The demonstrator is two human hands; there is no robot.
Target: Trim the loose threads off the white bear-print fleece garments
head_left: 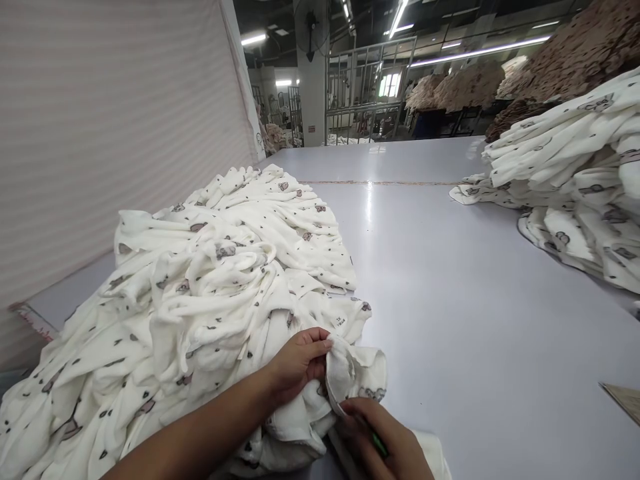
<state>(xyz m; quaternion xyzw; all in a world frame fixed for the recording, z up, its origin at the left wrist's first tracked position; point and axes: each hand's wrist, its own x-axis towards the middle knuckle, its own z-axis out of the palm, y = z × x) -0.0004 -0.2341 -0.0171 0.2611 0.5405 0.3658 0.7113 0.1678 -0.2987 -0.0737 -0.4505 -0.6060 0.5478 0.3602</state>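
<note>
My left hand (299, 363) pinches the edge of a white printed fleece garment (367, 370) between thumb and fingers. Just below and to the right, my right hand (393, 443) is closed around a small tool with a green part (379, 445); the rest of it is hidden or blurred, so its kind does not show. The right fingertips are at the lower end of the same cloth edge. A small white size label (341, 321) reading XL lies on the cloth above my left hand. Under and beyond both hands spreads a heap of similar white garments (210, 293).
On the right of the pale table (465, 333) lies another white printed pile (575, 173), with brown printed fabric (590, 47) stacked behind it. A brown flat piece (623, 400) rests at the right edge. A light striped fabric sheet (115, 113) hangs along the left.
</note>
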